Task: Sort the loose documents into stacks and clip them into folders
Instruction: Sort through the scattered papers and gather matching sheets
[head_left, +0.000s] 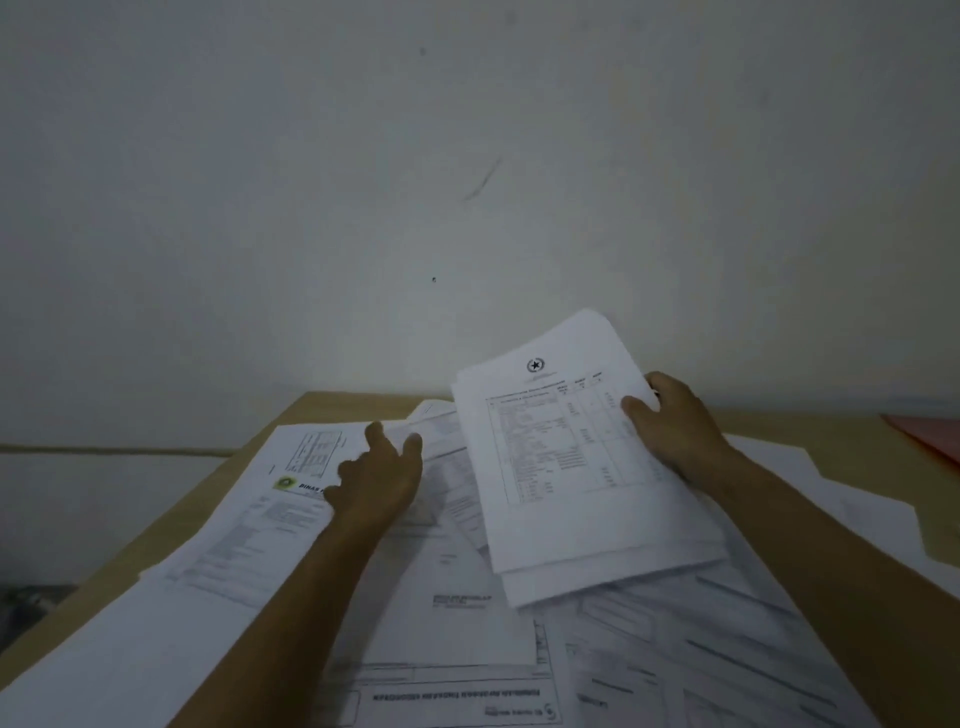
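Upside-down form (457, 696), right hand (670, 426) gripping star-crested stack (571, 457)

Nearly the whole wooden table (332, 402) is covered by loose printed sheets (447, 587), overlapping from 6 to 11 o'clock. Bare wood is left only along the far edge at 12 o'clock and the left edge at 9 o'clock. The air at 1 o'clock is taken up by a raised stack of papers (571, 457). A red folder (930, 434) is seen at 3 o'clock. Reach beyond 12 o'clock is closed off by the wall (467, 182).
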